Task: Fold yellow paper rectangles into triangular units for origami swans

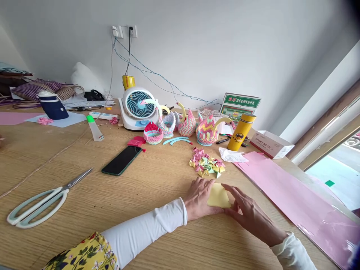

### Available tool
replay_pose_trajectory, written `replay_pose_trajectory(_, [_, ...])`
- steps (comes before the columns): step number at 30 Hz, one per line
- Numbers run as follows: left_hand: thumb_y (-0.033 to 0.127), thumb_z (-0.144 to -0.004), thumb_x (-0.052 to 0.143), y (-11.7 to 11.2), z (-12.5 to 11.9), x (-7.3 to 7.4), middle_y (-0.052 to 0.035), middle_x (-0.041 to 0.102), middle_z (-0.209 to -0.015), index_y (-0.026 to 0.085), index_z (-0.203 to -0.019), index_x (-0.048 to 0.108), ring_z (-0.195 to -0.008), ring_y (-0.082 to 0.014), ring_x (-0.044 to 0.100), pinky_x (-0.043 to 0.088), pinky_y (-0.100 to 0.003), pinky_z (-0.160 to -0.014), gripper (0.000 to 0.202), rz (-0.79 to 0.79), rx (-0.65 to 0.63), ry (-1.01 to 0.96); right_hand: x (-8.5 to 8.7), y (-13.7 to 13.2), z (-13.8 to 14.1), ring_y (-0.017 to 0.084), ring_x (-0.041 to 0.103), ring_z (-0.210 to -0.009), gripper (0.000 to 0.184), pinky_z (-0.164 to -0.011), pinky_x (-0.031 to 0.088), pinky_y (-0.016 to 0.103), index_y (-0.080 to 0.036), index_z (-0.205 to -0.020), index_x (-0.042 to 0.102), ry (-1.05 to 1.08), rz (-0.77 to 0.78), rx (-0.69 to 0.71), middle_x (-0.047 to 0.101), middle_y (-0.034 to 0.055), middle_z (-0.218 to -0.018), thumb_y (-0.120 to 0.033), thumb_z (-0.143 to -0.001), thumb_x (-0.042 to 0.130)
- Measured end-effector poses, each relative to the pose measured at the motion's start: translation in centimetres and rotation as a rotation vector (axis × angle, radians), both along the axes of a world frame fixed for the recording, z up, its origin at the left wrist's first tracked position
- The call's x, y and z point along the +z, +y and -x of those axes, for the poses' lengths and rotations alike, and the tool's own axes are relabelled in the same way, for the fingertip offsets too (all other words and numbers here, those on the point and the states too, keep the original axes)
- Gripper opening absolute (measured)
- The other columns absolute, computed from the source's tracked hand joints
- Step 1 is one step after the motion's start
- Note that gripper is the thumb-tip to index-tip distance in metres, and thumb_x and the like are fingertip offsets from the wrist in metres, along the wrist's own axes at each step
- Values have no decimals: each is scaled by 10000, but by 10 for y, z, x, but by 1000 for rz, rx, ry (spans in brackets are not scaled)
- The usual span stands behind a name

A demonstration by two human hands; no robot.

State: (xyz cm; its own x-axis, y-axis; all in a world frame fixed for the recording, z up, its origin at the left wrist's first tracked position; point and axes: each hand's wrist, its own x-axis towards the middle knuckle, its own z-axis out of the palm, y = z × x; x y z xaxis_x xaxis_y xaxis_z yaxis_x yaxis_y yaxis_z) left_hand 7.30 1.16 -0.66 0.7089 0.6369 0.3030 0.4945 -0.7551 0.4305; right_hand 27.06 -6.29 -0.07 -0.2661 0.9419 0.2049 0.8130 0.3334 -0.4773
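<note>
A pale yellow square of paper [218, 195] lies between my two hands near the front of the table; whether it is one sheet or a stack, I cannot tell. My left hand [198, 199] grips its left edge, thumb along the bottom. On the opposite side, my right hand [249, 213] has the paper's right edge between its thumb and fingers. Just beyond my fingers is a pile of small folded paper triangles [207, 163] in pink, yellow and green. Several folded-paper swans [187, 125] stand farther back.
Scissors [50, 204] and a dark phone [122, 160] lie to the left. A white fan [139, 107] is behind. At the right are a yellow flask [241, 132], a sticky note box [271, 144] and a long pink sheet [298, 202]. A glue bottle [95, 129] lies at the left back.
</note>
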Motion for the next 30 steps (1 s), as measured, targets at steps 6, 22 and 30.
replay_pose_trajectory(6, [755, -609, 570, 6, 2, 3, -151, 493, -1267, 165, -1386, 259, -1127, -319, 442, 364, -450, -933, 1024, 49, -106, -5, 0, -5, -7, 132, 601, -609, 478, -627, 538, 333, -247, -1328, 371, 18, -30, -54, 495, 142, -1268, -335, -883, 522])
replay_pose_trajectory(22, [720, -639, 587, 9, 24, 4, -103, 516, -1236, 208, -1271, 435, -1148, -290, 438, 339, -426, -946, 828, 35, -60, 22, 9, -3, 4, 141, 603, -633, 195, -609, 494, 281, -207, -984, 610, 38, -94, 5, 614, 89, -1050, -284, -928, 440])
replay_pose_trajectory(30, [696, -661, 590, 9, 23, 4, -98, 534, -1218, 211, -1237, 468, -1131, -282, 453, 340, -427, -947, 762, 45, -58, -21, 16, -3, 0, 198, 636, -793, 192, -672, 478, 292, -193, -1007, 601, 50, -363, -248, 673, 75, -934, -232, -933, 429])
